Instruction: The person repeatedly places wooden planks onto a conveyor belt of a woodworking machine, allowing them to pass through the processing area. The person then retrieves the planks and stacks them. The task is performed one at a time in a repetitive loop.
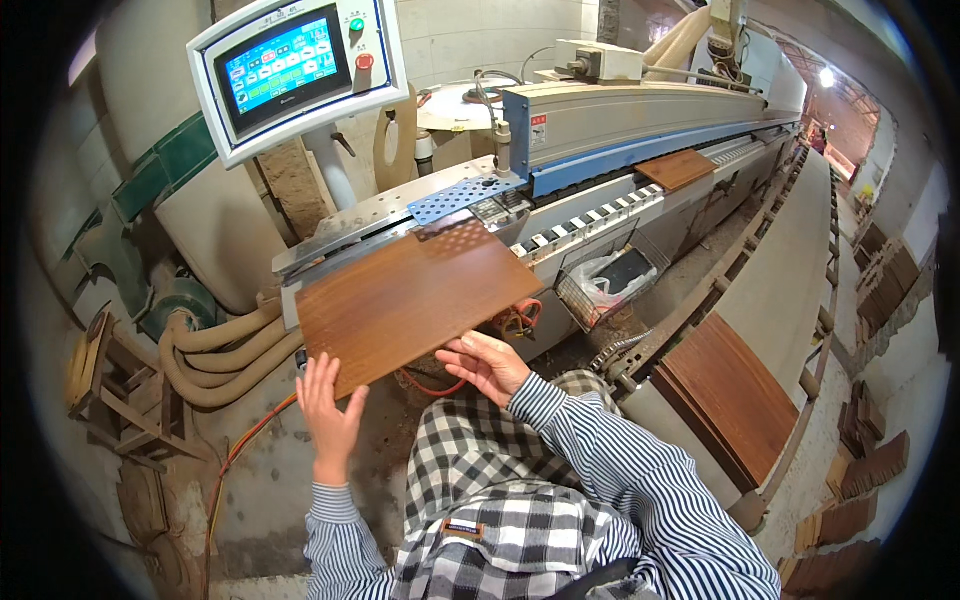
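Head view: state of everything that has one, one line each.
Screen: on
Ceiling lamp: lit
Near panel: overhanging the near side of the machine
Left hand: fingers spread, on panel corner
Right hand: at panel edge, grip unclear
Far panel: lying flat
Panels at right: stacked
White bag: in basket

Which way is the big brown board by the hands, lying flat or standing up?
Lying flat: the board shows its broad face upward, with the left hand and right hand at its near side.
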A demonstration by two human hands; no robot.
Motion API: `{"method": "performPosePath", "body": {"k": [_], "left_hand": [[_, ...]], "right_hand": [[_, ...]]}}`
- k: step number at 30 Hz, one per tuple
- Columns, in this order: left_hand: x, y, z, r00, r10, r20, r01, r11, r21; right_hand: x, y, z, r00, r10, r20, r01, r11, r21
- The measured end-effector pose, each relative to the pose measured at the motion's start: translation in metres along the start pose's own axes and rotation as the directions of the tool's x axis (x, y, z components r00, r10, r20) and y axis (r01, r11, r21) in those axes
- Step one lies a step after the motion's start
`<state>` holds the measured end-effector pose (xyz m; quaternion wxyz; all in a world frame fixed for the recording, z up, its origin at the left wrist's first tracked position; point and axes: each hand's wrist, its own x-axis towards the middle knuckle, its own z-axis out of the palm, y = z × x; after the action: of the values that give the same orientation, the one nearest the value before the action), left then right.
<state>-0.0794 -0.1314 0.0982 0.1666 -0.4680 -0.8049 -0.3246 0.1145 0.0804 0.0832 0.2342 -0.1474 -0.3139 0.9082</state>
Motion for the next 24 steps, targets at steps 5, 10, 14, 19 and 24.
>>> {"method": "performPosePath", "body": {"k": [5,10,14,19,24], "left_hand": [[0.044,-0.03,0.016,0.998,-0.047,0.051,0.048,0.999,-0.018],[0.053,-0.05,0.02,0.992,-0.116,0.047,0.122,0.98,-0.159],[0.059,-0.04,0.025,0.979,-0.2,0.048,0.205,0.968,-0.143],[0.061,-0.042,0.027,0.981,-0.184,0.058,0.191,0.971,-0.144],[0.06,-0.043,0.026,0.976,-0.205,0.073,0.212,0.97,-0.116]], "right_hand": [[-0.04,-0.011,-0.053,0.991,-0.068,-0.118,0.012,0.905,-0.426],[-0.12,-0.003,-0.119,0.939,-0.323,0.117,-0.019,-0.387,-0.922],[-0.162,0.031,-0.169,0.904,-0.406,0.137,-0.138,-0.58,-0.803],[-0.16,0.031,-0.17,0.883,-0.452,0.127,-0.139,-0.509,-0.849],[-0.161,0.031,-0.174,0.881,-0.456,0.125,-0.121,-0.474,-0.872]]}}
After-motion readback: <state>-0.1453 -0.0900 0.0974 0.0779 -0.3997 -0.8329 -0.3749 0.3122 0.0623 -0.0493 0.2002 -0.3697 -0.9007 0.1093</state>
